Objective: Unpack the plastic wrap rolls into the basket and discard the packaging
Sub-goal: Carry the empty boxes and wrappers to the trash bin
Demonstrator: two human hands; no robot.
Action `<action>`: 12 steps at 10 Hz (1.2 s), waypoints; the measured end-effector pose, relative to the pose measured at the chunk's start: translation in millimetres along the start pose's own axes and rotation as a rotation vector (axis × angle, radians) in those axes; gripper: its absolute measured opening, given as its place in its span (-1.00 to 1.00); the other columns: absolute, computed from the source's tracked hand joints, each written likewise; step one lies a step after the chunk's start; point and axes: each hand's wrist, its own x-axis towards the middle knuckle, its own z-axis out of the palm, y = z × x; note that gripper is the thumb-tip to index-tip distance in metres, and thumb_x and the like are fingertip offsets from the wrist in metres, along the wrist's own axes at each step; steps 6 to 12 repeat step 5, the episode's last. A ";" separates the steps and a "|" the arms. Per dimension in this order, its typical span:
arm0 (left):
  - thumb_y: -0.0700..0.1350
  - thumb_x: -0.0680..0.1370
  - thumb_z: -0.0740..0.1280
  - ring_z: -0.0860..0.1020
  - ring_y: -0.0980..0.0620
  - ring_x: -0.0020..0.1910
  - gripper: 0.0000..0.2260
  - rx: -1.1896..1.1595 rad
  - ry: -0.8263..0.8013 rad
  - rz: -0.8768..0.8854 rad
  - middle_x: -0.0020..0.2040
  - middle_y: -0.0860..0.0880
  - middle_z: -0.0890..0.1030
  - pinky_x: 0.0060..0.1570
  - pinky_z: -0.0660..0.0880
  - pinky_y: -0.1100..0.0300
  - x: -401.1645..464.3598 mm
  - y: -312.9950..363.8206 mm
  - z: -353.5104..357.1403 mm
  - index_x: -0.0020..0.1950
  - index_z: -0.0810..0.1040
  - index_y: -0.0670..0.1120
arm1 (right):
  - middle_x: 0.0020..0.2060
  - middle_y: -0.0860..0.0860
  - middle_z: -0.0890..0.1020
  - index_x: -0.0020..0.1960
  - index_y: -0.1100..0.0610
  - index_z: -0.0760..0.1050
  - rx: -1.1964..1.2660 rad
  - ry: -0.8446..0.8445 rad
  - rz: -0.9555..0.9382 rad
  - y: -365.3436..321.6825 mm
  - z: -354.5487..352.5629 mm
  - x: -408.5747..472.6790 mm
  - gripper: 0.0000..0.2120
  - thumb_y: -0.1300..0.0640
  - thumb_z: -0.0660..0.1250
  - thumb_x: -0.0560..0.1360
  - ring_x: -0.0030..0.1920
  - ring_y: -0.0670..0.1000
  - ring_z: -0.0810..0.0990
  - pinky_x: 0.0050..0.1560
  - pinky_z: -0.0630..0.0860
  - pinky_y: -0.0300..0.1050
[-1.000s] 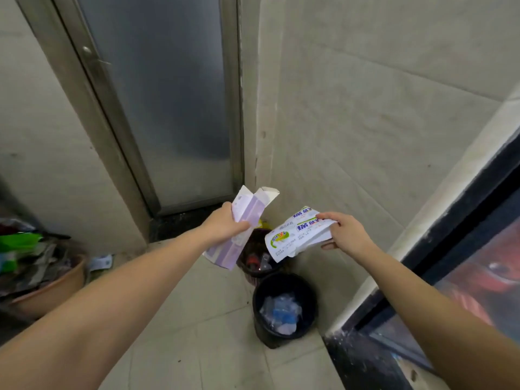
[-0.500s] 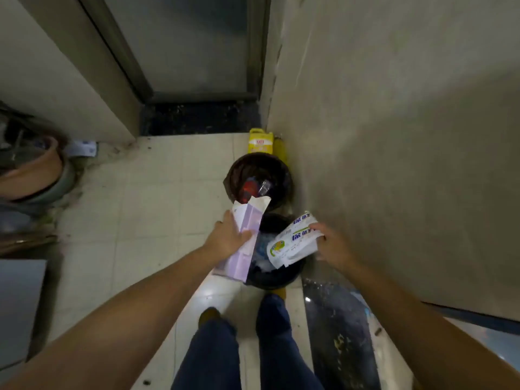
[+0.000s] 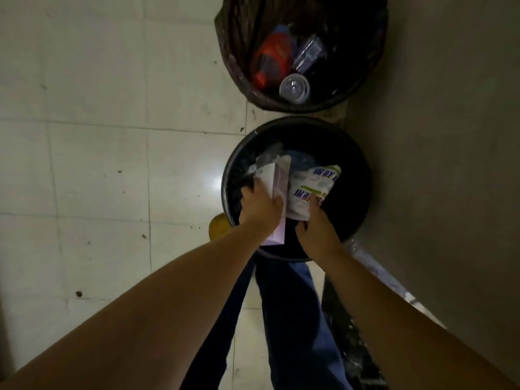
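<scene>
A: Where are we? Looks like a dim back corner of a home, the spot kept for rubbish.

B: Agreed. Pale tiled floor [image 3: 98,164], speckled with dirt, a plain wall [image 3: 450,136], one black bin [image 3: 233,167] and a second bin [image 3: 233,66] holding empty bottles [image 3: 270,57].

Printed markings: 1 item carries lettering.
The white plastic wrapper [image 3: 311,190], held at its near edge by the right hand [image 3: 316,230] over the black bin [image 3: 357,175], bears large blue characters in 2 rows beside a green stripe; they resemble Chinese script but are too blurred to read. The purple carton [image 3: 277,198] in the left hand [image 3: 260,208] shows no legible print.
</scene>
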 end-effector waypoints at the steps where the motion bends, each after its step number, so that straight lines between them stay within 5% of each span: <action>1: 0.04 0.57 0.15 0.25 -0.32 0.37 -0.43 -0.036 -0.020 -0.097 0.43 -0.29 0.16 0.29 0.29 -0.16 32.0 -12.3 25.5 0.50 0.02 -0.11 | 0.44 0.22 0.29 0.54 0.12 -0.14 -0.057 -0.008 0.098 18.5 23.7 30.0 -0.32 0.15 0.18 0.57 0.37 0.25 0.35 0.34 0.32 0.05; 2: 0.06 0.57 0.17 0.25 -0.30 0.39 -0.43 -0.037 -0.018 -0.120 0.43 -0.29 0.19 0.32 0.28 -0.14 47.8 -17.0 33.1 0.49 0.07 -0.13 | 0.38 0.27 0.37 0.54 0.06 -0.15 -0.108 -0.111 0.175 28.5 30.6 45.9 -0.33 0.11 0.17 0.57 0.26 0.29 0.46 0.24 0.43 0.10; 3: 0.08 0.56 0.18 0.27 -0.32 0.37 -0.43 -0.026 -0.044 -0.100 0.41 -0.30 0.21 0.32 0.29 -0.15 39.5 -11.7 17.8 0.48 0.11 -0.14 | 0.29 0.23 0.47 0.52 0.06 0.01 -0.035 -0.166 0.220 20.7 16.6 39.8 -0.41 0.09 0.17 0.56 0.04 0.23 0.60 -0.21 0.56 -0.09; 4: 0.04 0.57 0.18 0.33 -0.30 0.32 -0.46 -0.021 -0.029 0.011 0.38 -0.28 0.25 0.30 0.35 -0.12 4.0 1.1 -16.5 0.47 0.15 -0.15 | 0.29 0.23 0.47 0.46 0.08 0.16 -0.045 -0.141 0.205 -1.1 -16.9 13.6 -0.49 0.05 0.19 0.55 0.13 0.24 0.57 -0.02 0.51 -0.09; 5: 0.01 0.57 0.18 0.37 -0.26 0.30 -0.52 -0.058 -0.025 0.171 0.38 -0.26 0.30 0.29 0.37 -0.09 -43.7 28.6 -70.3 0.45 0.21 -0.13 | 0.37 0.21 0.40 0.51 0.06 0.08 -0.073 -0.115 0.150 -41.3 -62.7 -24.5 -0.44 0.06 0.19 0.56 0.28 0.25 0.45 0.30 0.43 0.08; 12: 0.01 0.57 0.18 0.37 -0.26 0.30 -0.52 -0.058 -0.025 0.171 0.38 -0.26 0.30 0.29 0.37 -0.09 -43.7 28.6 -70.3 0.45 0.21 -0.13 | 0.37 0.21 0.40 0.51 0.06 0.08 -0.073 -0.115 0.150 -41.3 -62.7 -24.5 -0.44 0.06 0.19 0.56 0.28 0.25 0.45 0.30 0.43 0.08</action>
